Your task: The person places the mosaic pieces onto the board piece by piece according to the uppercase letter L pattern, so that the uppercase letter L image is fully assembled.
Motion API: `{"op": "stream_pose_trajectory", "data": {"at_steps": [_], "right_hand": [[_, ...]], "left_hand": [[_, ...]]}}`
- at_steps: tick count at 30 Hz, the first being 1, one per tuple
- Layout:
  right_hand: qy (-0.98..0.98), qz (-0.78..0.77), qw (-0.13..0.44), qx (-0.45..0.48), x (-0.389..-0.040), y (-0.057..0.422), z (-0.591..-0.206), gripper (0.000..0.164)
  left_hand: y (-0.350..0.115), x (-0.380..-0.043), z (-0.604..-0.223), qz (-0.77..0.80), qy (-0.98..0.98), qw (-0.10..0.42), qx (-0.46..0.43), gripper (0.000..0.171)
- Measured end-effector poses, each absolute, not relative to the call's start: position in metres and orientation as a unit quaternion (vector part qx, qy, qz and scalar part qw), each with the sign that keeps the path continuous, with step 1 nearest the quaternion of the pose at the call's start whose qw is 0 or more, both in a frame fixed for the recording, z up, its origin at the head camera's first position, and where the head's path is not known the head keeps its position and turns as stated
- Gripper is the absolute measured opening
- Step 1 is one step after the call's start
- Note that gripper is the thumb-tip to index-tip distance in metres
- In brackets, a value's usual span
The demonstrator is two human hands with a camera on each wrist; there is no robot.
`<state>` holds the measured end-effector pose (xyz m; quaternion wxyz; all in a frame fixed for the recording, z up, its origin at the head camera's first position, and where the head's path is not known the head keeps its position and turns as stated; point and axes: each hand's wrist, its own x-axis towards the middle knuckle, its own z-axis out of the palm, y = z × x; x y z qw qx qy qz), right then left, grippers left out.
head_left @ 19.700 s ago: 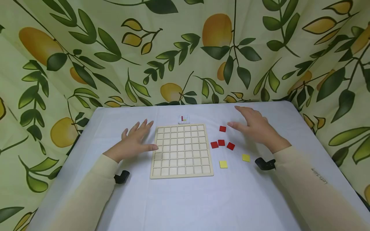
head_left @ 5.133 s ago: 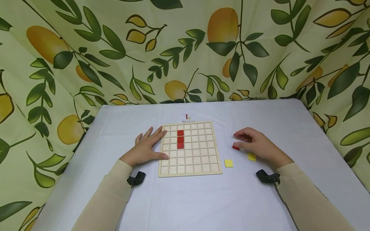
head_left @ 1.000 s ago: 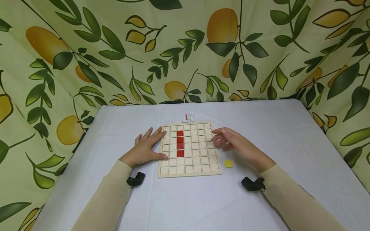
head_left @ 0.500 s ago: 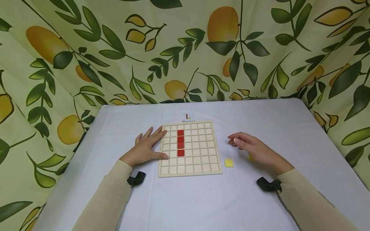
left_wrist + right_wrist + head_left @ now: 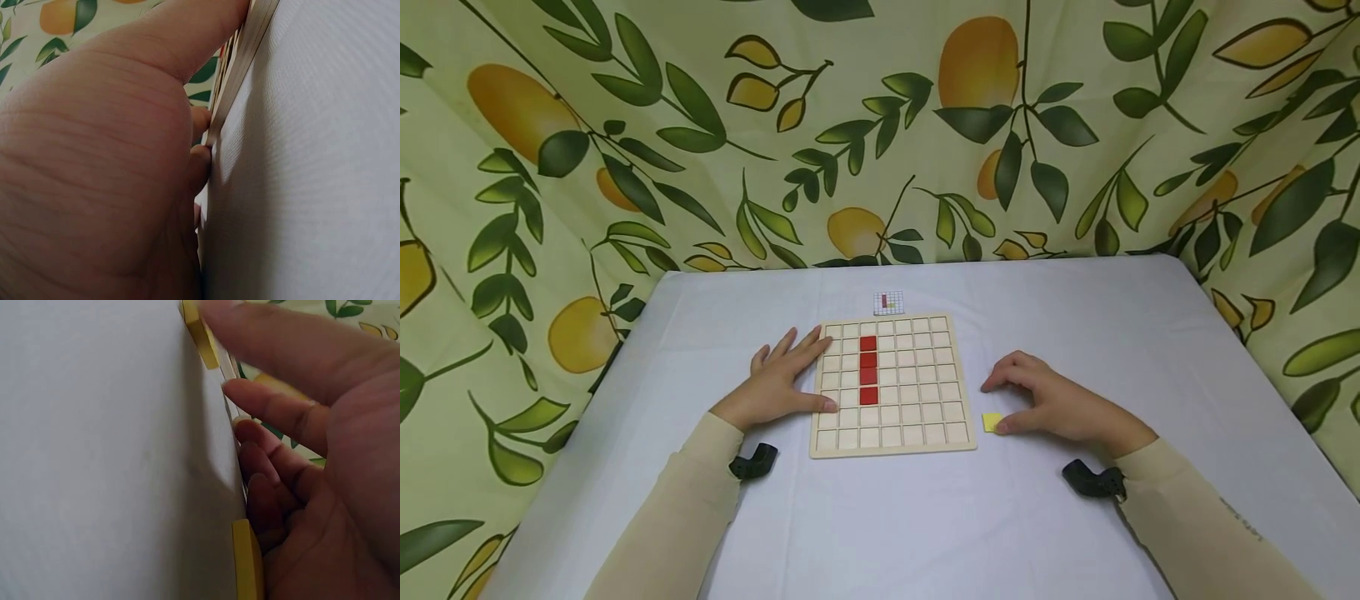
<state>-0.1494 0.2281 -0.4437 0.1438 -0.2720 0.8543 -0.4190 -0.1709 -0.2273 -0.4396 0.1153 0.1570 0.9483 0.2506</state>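
My left hand [image 5: 786,383] rests with spread fingers on the left edge of a wooden grid board [image 5: 917,453]; in the left wrist view its thumb [image 5: 206,25] lies over the board's side [image 5: 240,69]. Several red square tiles [image 5: 868,360] fill cells in one column of the board. Right of the board, the thumb of my right hand [image 5: 1048,404] touches a yellow square tile [image 5: 989,421], its fingers held apart from the thumb. Below the palm in the right wrist view is another yellow tile [image 5: 248,559], hidden by the hand in the head view.
A small printed grid card [image 5: 888,302] with red and yellow marks lies just behind the board. White cloth [image 5: 880,525] covers the table. A leaf-and-fruit patterned curtain [image 5: 880,142] hangs behind and at both sides.
Since the first frame, the red tiles have gone from the table into the board's column. Within the last second, my right hand drew back from the board's edge, then reached the nearer yellow tile.
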Motion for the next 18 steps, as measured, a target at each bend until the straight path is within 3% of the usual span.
{"op": "stream_pose_trajectory", "data": {"at_steps": [8, 18], "right_hand": [[0.870, -0.398, 0.125, -0.261, -0.1471, 0.2239, -0.4382, 0.024], [0.869, -0.426, 0.120, -0.221, -0.1446, 0.2210, -0.4374, 0.018]], "left_hand": [[-0.2271, -0.1714, -0.4381, 0.247, 0.949, 0.115, 0.158, 0.118], [-0.2272, -0.1701, -0.4377, 0.250, 0.948, 0.120, 0.157, 0.119]]}}
